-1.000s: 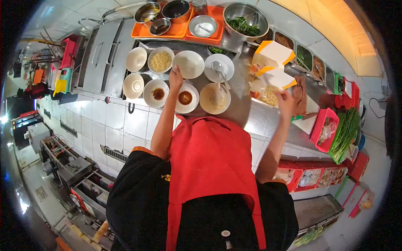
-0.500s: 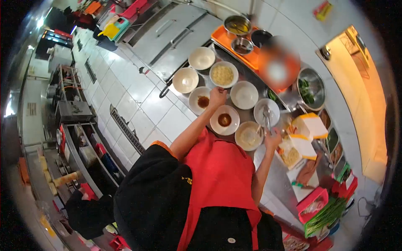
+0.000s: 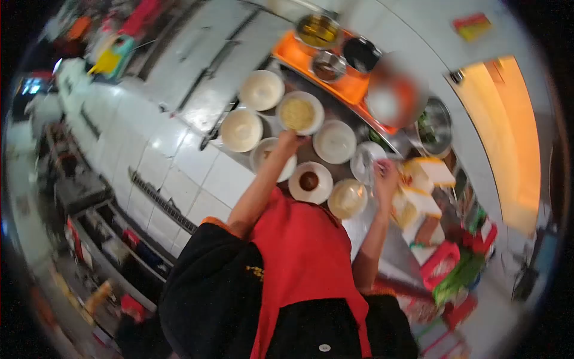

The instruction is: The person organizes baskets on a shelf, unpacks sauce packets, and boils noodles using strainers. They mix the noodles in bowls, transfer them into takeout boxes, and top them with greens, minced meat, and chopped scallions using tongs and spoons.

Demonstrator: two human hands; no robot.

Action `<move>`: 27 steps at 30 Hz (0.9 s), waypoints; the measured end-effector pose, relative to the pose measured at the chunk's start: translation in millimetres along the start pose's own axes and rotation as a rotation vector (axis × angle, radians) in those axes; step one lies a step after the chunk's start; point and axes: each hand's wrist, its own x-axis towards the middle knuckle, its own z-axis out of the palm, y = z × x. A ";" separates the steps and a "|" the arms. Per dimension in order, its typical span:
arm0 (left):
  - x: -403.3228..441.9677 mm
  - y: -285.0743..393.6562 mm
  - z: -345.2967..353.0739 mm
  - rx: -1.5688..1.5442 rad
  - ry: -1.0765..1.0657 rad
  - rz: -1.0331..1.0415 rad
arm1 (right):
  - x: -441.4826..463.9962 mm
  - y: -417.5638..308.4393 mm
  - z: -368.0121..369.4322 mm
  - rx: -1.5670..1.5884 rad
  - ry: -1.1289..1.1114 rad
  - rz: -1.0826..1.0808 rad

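Note:
My left hand (image 3: 288,142) is closed at the near rim of the white bowl of noodles (image 3: 297,113). My right hand (image 3: 385,172) is closed round a metal utensil, largely hidden and blurred, at the side of a white bowl (image 3: 366,161). Between the hands is a bowl (image 3: 335,142) with no clear contents. Nearer my red apron are a bowl of dark sauce (image 3: 309,181) and a bowl with pale contents (image 3: 348,199). My left forearm partly covers another bowl (image 3: 269,158). Two pale bowls (image 3: 262,90) stand at the left.
Orange trays (image 3: 347,87) behind the bowls carry metal pots. A large steel bowl (image 3: 439,127) holds greens. Open cartons (image 3: 418,200), a pink basket (image 3: 441,265) and green stalks (image 3: 460,278) lie right. A person in dark clothing (image 3: 140,335) is at the lower left.
The view has swung round and blurred. My left hand has gone from the middle bowl to the noodle bowl. My right hand has left the carton's noodles and taken hold of the utensil.

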 end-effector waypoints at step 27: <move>-25.1 18.6 -34.8 -0.829 0.268 -0.238 | 281.9 -203.0 195.3 -0.702 -0.044 -0.655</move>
